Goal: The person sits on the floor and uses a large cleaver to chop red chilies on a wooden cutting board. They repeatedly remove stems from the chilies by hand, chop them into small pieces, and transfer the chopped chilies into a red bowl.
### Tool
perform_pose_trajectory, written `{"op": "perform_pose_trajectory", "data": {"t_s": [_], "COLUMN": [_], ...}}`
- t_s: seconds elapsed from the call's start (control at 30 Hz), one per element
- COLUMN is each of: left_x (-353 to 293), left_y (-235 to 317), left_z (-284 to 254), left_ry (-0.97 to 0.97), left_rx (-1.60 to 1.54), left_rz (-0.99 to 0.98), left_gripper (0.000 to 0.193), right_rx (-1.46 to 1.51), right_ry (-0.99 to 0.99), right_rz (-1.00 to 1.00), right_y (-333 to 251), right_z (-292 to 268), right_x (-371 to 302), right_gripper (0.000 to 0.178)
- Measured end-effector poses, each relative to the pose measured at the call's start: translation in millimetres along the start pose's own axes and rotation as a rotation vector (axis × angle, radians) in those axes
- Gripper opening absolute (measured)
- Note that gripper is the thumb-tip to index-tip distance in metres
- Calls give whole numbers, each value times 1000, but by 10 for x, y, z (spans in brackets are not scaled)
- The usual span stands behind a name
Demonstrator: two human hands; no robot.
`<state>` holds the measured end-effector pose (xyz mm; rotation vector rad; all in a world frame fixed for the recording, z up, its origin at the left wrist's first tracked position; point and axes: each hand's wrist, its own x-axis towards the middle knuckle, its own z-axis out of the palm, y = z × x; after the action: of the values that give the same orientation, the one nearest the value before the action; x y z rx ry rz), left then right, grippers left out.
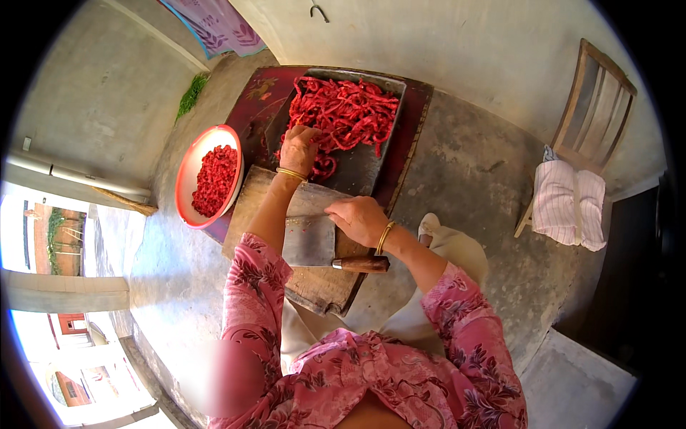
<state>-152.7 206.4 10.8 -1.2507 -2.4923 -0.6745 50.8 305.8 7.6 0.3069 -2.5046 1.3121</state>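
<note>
My left hand (299, 150) reaches to the near left side of a dark metal tray (364, 171), its fingers curled on long, wrinkled red chili peppers (350, 111); its fingertips are partly hidden. Above the right part of a wooden cutting board (321, 282), my right hand (359, 220) is closed, thumb and fingers together. Whatever it may hold is too small to make out. A cleaver lies flat on the board, its wide blade (309, 243) to the left and its brown wooden handle (361, 264) to the right, apart from my right hand.
A white basin with a red rim (187, 207) holds chopped red chili pieces (216, 179), left of the board. Tray and basin stand on a dark red table (250, 107). To the right, a wooden chair (593, 107) carries folded striped cloth (564, 204). Concrete floor (471, 164) surrounds the table.
</note>
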Motion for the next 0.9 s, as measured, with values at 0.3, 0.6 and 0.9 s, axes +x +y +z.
{"op": "perform_pose_trajectory", "data": {"t_s": [0.3, 0.6, 0.9], "left_x": [69, -189, -796], "left_y": [-98, -68, 666], "left_z": [155, -230, -421], "left_ry": [-175, -88, -180], "left_rx": [255, -635, -887], "left_rz": [-37, -545, -431], "left_gripper": [18, 23, 8], "right_rx": [-126, 182, 1228], "right_ry": [-102, 107, 258], "right_rz": [-48, -9, 496], "right_y": [80, 69, 148], "right_z": [74, 75, 68], "right_x": [16, 113, 203], "right_gripper": [12, 20, 40]}}
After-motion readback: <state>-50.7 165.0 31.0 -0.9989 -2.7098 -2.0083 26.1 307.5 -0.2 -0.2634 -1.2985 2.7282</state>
